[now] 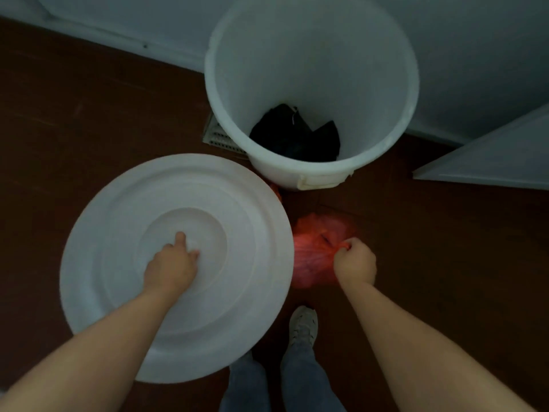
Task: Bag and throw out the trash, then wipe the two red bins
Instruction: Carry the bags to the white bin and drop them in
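Note:
A large white bin [312, 49] stands open against the wall, with a black bag [294, 135] lying at its bottom. My left hand [172, 263] grips the middle of the bin's round white lid [124, 286] and holds it out to the left of the bin. My right hand [355, 261] is closed on the gathered top of a red plastic trash bag [315, 251], which hangs in front of the bin. A second bit of red [276, 190] shows behind the lid's edge.
The floor [89, 114] is dark brown wood. A vent grille [218, 133] sits in the floor left of the bin. A pale door or panel [490, 156] juts in at the right. My shoe [303, 324] and jeans are below the bag.

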{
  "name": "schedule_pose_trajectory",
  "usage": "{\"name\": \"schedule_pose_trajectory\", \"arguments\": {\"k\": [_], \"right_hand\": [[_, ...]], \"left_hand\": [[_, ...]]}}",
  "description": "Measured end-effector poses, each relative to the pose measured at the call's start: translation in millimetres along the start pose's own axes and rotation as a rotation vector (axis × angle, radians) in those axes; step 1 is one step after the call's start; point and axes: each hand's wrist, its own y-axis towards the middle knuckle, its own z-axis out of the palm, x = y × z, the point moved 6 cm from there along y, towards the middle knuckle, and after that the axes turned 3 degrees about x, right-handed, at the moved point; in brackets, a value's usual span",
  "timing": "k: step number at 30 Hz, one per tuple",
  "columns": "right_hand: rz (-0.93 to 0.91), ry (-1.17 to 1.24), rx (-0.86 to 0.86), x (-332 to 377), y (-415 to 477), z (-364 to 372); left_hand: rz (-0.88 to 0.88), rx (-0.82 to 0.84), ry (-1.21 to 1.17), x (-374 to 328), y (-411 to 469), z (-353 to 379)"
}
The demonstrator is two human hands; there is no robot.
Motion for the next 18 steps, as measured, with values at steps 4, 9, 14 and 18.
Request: {"name": "schedule_pose_trajectory", "arguments": {"k": [4,9,14,18], "right_hand": [[0.017,0.017,0.031,35.7,-48.2,-40.7],[0.002,0.021,0.06,80.4,-107.0,-89.4],[-0.019,0.016,0.055,120.4,-161.5,-131.1],[-0.081,0.033,0.054,160.6,-203.0,-163.6]], "left_hand": [[-0.002,-0.009,-0.006,12.9,-33.2,-54.7],[-0.016,-0.035,-0.026,39.3,-73.8,-120.8],[-0.046,-0.073,-0.051,73.1,-115.9,-173.9],[-0.065,-0.124,-0.079,93.2,-147.4,-218.9]]}}
